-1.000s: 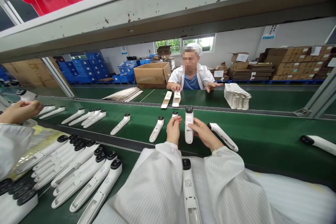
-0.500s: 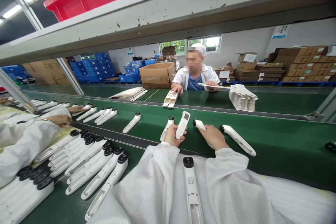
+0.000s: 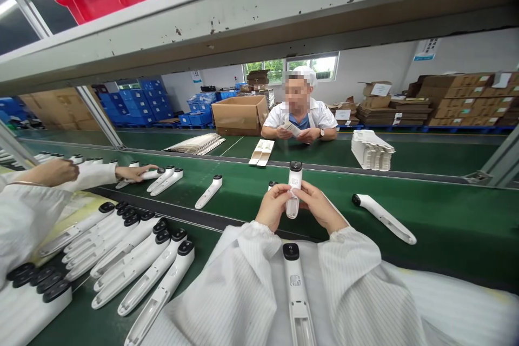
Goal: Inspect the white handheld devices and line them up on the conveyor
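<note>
My left hand (image 3: 274, 206) and my right hand (image 3: 320, 206) together hold one white thermometer-like device (image 3: 294, 189) upright over the green belt, its black end up. Fingers of both hands wrap its sides, and an open slot shows at its lower end. A second device (image 3: 298, 286) lies on my lap between my sleeves, black end away from me. Just behind my left hand, the black tip of another device (image 3: 273, 185) shows. To the right of my right hand a device (image 3: 385, 219) lies slanted on the belt.
At the left, rows of devices (image 3: 154, 270) cover the green surface, and a co-worker's hand (image 3: 135, 173) touches devices on the belt. Across the belt a person (image 3: 300, 111) holds a small carton. A metal shelf (image 3: 227, 16) crosses overhead. White stacked cartons (image 3: 371, 150) stand behind.
My left hand has turned its device black end up, and my right hand has left the device on the belt and joined it. The person opposite has lifted a carton.
</note>
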Demonstrator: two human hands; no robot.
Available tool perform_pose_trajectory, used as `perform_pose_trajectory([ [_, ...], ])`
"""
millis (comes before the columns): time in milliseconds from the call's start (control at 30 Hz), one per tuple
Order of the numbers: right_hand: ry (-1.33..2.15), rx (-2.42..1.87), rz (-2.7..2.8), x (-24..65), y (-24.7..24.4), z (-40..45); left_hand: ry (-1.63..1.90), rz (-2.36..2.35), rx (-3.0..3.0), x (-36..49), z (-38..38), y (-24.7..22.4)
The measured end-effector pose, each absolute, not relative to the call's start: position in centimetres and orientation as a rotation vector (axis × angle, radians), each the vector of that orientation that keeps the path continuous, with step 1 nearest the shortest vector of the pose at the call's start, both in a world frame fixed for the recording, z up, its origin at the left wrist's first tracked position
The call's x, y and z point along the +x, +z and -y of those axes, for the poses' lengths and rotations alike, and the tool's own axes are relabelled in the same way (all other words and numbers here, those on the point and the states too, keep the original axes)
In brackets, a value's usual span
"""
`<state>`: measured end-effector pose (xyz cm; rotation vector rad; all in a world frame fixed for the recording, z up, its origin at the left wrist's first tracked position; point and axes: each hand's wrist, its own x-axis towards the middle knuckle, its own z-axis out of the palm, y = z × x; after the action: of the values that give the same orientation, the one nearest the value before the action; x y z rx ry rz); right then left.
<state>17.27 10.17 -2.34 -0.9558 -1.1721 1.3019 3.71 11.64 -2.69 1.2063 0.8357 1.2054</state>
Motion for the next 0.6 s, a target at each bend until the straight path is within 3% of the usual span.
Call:
perform_pose_trajectory([
  [100,1.359,-0.925,1.147,17.6,-2.0,-9.9,1.166,-1.329,1.69,2.4,-12.5,-3.0],
  [233,1.405,-0.92,1.123,17.7,-1.8,-9.8,0.515,-1.838,2.129,0.9,-13.8,-3.8],
  [300,1.399,-0.97,1.113,17.6,-2.1,-10.2,0.423,-1.806,2.078,0.7,-14.2,-4.1],
  [400,1.296,-1.193,1.135,17.7,-3.0,-11.0,0.712,-1.584,1.648,0.8,-14.5,-4.0],
  [500,0.939,-1.652,1.332,18.3,-3.9,-11.4,0.936,-1.13,0.964,1.0,-14.1,-3.2],
  [600,0.484,-2.018,1.605,18.9,-4.2,-11.1,0.992,-0.809,0.649,1.5,-13.2,-2.4],
])
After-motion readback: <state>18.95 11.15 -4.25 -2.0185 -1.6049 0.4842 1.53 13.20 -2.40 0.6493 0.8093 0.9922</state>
